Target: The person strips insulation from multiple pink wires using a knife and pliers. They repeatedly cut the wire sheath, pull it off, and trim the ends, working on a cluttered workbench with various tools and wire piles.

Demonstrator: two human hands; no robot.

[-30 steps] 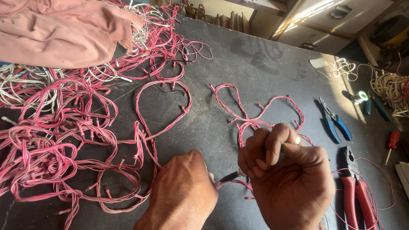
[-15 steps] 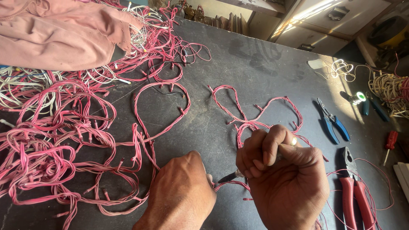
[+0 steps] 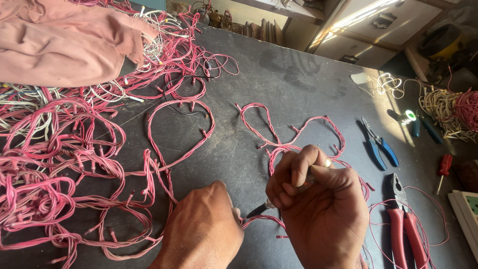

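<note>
My right hand [image 3: 318, 209] is closed around a thin tool whose dark pointed tip [image 3: 256, 210] sticks out to the left. My left hand [image 3: 201, 231] is fisted just left of that tip, pinching a twisted pink-and-white wire strand [image 3: 264, 219] against the dark table [image 3: 279, 74]. The tip meets the wire right between the two hands. The same strand loops away behind my right hand in a curly line [image 3: 279, 134]. What my left fingers grip is mostly hidden under the hand.
A big tangle of pink and white wires [image 3: 59, 154] covers the left side, under a pink cloth [image 3: 55, 40]. Blue-handled cutters [image 3: 381, 149], red-handled pliers [image 3: 403, 224], a red screwdriver [image 3: 443, 169], a solder spool [image 3: 408, 117] and a yellowish wire bundle [image 3: 443, 107] lie at the right.
Both hands keep their grip at the same spot on the wire. The view has shifted slightly, so everything sits a little further left and lower in the frame.
</note>
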